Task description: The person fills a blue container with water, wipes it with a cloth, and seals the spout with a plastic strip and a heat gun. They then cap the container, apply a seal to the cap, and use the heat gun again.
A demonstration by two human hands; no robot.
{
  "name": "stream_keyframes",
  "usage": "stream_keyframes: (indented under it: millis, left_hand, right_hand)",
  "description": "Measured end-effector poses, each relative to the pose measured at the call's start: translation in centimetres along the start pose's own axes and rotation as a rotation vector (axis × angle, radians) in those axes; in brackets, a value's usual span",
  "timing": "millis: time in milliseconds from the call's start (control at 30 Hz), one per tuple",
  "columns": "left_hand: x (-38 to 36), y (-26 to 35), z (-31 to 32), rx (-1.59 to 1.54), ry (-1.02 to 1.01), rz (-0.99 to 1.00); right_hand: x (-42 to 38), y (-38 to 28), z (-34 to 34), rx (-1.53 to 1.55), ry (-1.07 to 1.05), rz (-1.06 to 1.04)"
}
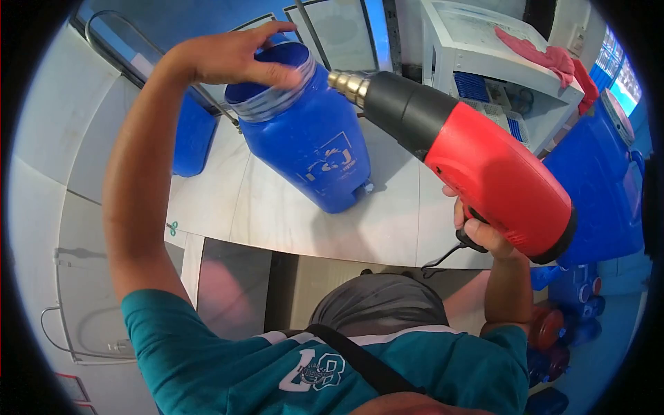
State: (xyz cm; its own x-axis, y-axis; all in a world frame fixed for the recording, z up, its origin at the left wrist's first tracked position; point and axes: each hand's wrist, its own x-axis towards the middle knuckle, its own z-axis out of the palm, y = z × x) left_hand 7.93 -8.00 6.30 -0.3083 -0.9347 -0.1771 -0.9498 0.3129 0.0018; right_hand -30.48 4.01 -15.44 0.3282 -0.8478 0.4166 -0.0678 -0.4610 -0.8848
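Note:
My right hand is wrapped round the handle of a red and black heat gun. Its metal nozzle points left, close to the neck of a blue plastic water container. The container is uncapped and stands on the white counter, with pale printing and a small spigot low on its side. At its mouth, my left hand grips the threaded rim, thumb across the near side; the other fingertips are partly hidden. A clear band seems to circle the neck.
The tiled counter ends just before my body. Another blue container stands behind at left, and a large one at right. A white shelf unit holds baskets and a red cloth. Several bottles sit below right.

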Motion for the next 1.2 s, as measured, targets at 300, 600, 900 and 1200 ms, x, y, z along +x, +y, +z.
stream_keyframes:
  millis: [300,600,900,1200]
  left_hand:
    - [0.4,-3.0,1.0,-0.193,0.190,0.075]
    - [0.1,-3.0,1.2,-0.203,0.172,0.016]
    - [-1.1,-6.3,1.3,-0.194,0.247,0.024]
    - [0.5,-5.4,2.1,-0.301,0.307,0.237]
  right_hand:
    - [0.7,-4.0,2.6,-0.372,-0.082,-0.297]
    - [0.9,-2.3,2.6,-0.078,-0.033,-0.141]
    - [0.9,-3.9,3.1,0.055,-0.036,-0.164]
    - [-1.2,1.7,3.8,0.151,0.044,-0.125]
